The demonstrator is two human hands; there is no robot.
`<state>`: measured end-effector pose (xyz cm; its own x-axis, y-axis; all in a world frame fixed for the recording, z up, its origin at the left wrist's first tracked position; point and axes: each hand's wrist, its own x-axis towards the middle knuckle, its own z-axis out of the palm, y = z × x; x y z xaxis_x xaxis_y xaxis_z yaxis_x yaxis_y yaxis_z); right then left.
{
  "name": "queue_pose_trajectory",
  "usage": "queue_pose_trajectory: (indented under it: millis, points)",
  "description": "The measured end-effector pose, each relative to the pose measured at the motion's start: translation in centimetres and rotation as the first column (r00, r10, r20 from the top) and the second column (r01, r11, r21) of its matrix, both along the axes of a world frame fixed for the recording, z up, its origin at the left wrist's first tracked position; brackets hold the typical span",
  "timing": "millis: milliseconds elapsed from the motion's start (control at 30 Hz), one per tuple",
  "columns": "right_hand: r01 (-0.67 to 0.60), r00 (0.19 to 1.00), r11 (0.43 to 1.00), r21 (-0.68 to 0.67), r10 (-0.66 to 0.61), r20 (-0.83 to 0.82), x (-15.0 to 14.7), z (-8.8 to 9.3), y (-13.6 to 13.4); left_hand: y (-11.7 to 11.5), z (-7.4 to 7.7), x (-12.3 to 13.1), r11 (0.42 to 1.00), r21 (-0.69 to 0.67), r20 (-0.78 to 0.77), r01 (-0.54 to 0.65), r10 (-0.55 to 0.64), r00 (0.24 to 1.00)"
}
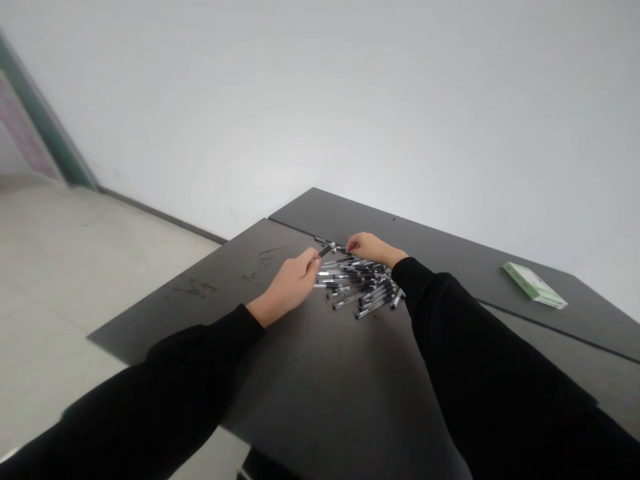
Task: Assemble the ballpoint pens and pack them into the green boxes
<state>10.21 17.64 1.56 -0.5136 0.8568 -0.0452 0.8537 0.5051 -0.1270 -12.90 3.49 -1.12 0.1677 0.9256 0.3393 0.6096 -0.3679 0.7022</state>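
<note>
Your left hand [290, 287] pinches a slim black-and-clear ballpoint pen [326, 251] between thumb and fingertips, just off the far-left edge of a loose heap of matching pens [357, 285] near the middle of a dark matte tabletop [310, 393]. Your right hand [373, 248] curls down at the heap's far edge with its fingers drawn together; from this view, you can't tell whether they hold a pen. The pens cross one another, so lifting at a slant could drag neighbouring pens and spread the heap. A light pinch could let the pen slip and roll. Your black right sleeve [440, 313] sits close to the heap's right side, where a sideways sweep could knock pens toward the seam between the tabletops [550, 329]. A flat green-and-white packet [535, 285] lies well off to the right.
</note>
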Motion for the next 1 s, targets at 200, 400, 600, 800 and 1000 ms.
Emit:
queue_pose_trajectory:
  millis: [200, 400, 600, 800, 1000]
  points:
    - [-0.123, 0.992, 0.992, -0.025, 0.123, 0.008, -1.1, -0.9, -0.6, 0.8, 0.3, -0.4, 0.997, -0.03, 0.086, -0.064, 0.067, 0.994]
    - [-0.186, 0.98, 0.982, 0.026, 0.184, 0.073, -1.9, -1.5, -1.3, 1.2, -0.5, -0.6, 0.996, -0.079, -0.014, -0.043, 0.042, 0.999]
    - [-0.213, 0.972, 0.969, 0.123, 0.197, 0.131, -2.0, -2.4, -2.3, 1.6, -0.7, -0.5, 0.996, -0.068, 0.022, -0.052, 0.053, 0.998]
    - [-0.258, 0.96, 0.95, 0.178, 0.231, 0.157, -2.2, -2.9, -2.5, 1.7, -0.5, -0.7, 0.997, -0.068, 0.014, -0.046, 0.047, 0.999]
    - [-0.304, 0.953, 0.891, 0.339, 0.283, 0.112, -2.7, -1.2, -4.5, 1.8, -0.1, -0.5, 0.991, -0.126, 0.196, -0.038, 0.062, 0.979]
